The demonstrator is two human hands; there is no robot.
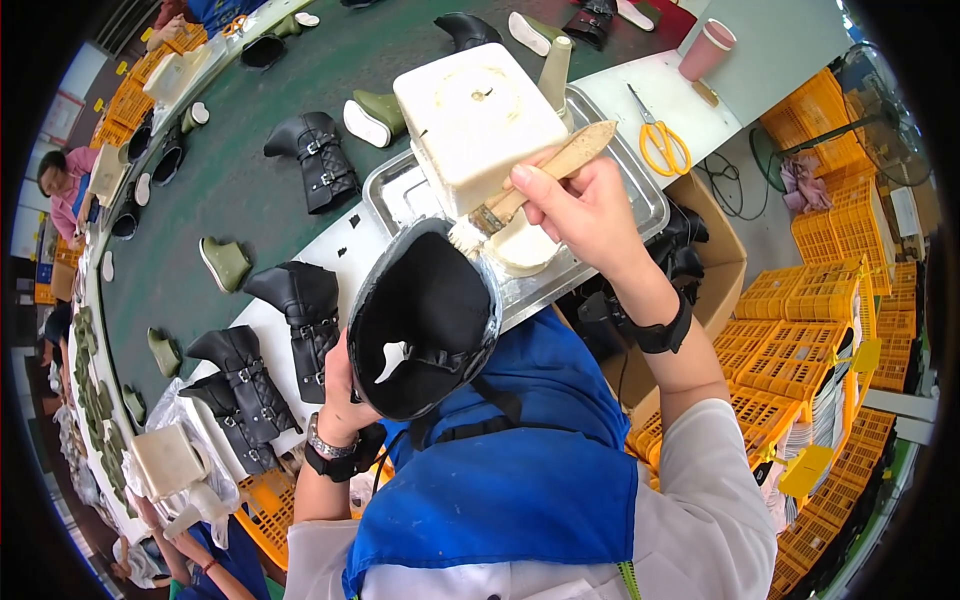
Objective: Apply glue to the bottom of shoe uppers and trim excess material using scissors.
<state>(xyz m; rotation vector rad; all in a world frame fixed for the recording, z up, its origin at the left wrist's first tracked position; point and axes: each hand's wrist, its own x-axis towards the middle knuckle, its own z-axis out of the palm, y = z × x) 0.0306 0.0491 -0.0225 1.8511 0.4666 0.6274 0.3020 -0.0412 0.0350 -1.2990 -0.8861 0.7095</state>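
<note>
My left hand (347,396) grips a black boot (392,310) from its left side, its wide opening turned up toward me. A small white piece (391,361) shows inside the shaft. Between the thumb and fingers of my right hand (578,205) is a wooden-handled brush (562,170), slanting down to the left. Its pale bristles (466,238) are at the boot's upper right rim. Just beyond my right hand stands a white, square, block-like container (478,120) on a metal tray (652,195). Under the brush is a round, cream-coloured pot (525,247), partly hidden.
Black buckled boots (312,320) stand to the left, and more boots and green shoes lie on the green conveyor (240,120). Orange-handled scissors (663,147) and a pink cup (707,50) are at upper right. Yellow crates (765,330) are stacked right. Co-workers sit at left.
</note>
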